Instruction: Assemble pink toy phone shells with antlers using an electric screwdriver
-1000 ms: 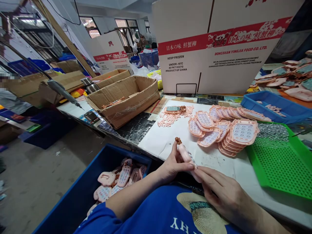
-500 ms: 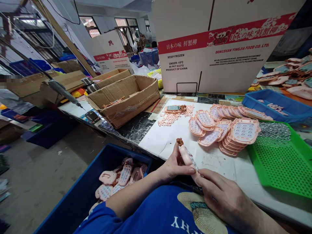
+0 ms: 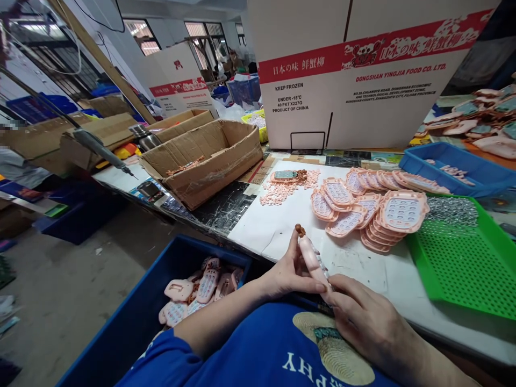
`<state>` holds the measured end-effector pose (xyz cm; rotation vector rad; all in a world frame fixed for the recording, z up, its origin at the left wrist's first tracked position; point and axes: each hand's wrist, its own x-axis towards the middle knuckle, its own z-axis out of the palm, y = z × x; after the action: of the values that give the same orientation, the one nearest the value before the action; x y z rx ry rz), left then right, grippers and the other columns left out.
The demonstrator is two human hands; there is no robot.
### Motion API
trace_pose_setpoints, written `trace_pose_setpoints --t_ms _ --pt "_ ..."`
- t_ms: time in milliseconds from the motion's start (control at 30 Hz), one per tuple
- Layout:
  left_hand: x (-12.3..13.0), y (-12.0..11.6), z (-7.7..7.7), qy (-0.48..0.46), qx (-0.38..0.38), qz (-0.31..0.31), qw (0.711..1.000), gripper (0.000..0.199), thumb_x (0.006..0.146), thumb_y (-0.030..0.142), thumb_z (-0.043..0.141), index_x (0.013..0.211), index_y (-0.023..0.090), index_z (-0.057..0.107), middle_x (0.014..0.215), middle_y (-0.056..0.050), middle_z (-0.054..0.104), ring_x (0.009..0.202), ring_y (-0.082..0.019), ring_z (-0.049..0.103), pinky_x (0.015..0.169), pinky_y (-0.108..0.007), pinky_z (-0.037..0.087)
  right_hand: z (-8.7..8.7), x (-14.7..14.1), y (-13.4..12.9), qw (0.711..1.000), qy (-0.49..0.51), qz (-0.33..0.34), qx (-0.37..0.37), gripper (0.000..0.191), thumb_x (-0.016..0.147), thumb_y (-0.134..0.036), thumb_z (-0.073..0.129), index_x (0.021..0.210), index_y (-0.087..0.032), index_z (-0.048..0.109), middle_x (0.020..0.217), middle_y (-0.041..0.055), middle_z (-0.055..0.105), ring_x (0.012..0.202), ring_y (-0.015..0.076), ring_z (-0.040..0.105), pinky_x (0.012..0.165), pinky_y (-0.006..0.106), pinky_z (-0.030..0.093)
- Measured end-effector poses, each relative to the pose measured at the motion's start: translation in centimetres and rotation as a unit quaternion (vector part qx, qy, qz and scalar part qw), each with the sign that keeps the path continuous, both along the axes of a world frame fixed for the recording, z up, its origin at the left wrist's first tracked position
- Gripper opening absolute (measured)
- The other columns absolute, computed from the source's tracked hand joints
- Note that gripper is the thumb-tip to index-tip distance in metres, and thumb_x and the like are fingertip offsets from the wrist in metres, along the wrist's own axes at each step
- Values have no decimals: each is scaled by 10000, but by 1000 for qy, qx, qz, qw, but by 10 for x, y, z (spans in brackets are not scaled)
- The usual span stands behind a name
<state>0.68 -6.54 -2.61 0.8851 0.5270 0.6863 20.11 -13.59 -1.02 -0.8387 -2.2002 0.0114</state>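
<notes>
A pink plastic toy piece (image 3: 312, 262) with a brown knob at its top is held edge-on over my lap. My left hand (image 3: 287, 277) wraps its upper part, thumb across it. My right hand (image 3: 368, 317) grips its lower end. Beyond them on the white table sheet (image 3: 278, 236) lie several pink keypad panels (image 3: 404, 210), some stacked, some fanned out. Farther back, a pink piece with a green circuit board (image 3: 284, 176) rests among small loose pink parts (image 3: 275, 193).
A blue bin (image 3: 121, 317) of assembled pink pieces stands at lower left. A cardboard box (image 3: 217, 174) sits at the table's left, a green basket (image 3: 463, 269) and blue tray (image 3: 479, 183) at right. A white carton (image 3: 314, 123) stands behind; an electric screwdriver (image 3: 97, 148) hangs left.
The piece has turned slightly more upright, with both hands still on it. The surroundings have shifted slightly left and up in view.
</notes>
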Motion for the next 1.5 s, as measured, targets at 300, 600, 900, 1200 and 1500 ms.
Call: trace_pose_setpoints --t_ms 300,600,900,1200,1500 --pt "0 -1 3 20 -19 -11 1000 1417 543 136 937 1554 494 11 1267 -51 521 1113 -231 611 939 -404 502 1 -2 1 1000 -12 -14 6 319 901 -29 412 1162 -150 551 994 125 650 904 198 685 749 296 630" --pt "2 3 1 -8 -26 -20 999 1269 543 109 913 1526 423 173 1158 -35 586 1063 -208 636 900 -343 515 0 -1 -1 1000 -24 -12 1 337 909 -37 428 1214 -132 535 1026 142 643 902 214 675 737 321 630" --pt "1 3 5 14 -27 -15 999 1278 543 86 882 1533 431 150 1202 -48 584 1106 -251 641 863 -332 529 -2 -1 0 1000 -16 -12 -10 307 909 -39 422 1175 -140 538 987 131 641 866 207 669 712 319 630" --pt "3 3 6 -6 -19 -15 1000 1168 548 45 854 1494 393 264 1165 -26 583 1015 -212 660 821 -312 527 -3 -1 0 1000 -8 -3 -3 276 897 -20 446 1138 -121 535 1007 146 615 885 223 639 714 349 631" --pt "3 3 3 -4 -14 -15 1000 1326 566 72 864 1576 436 86 1323 -68 547 1065 -209 630 836 -307 528 -7 -1 0 1000 5 5 -28 259 889 -24 461 1116 -128 530 1011 141 606 881 229 613 707 362 622"
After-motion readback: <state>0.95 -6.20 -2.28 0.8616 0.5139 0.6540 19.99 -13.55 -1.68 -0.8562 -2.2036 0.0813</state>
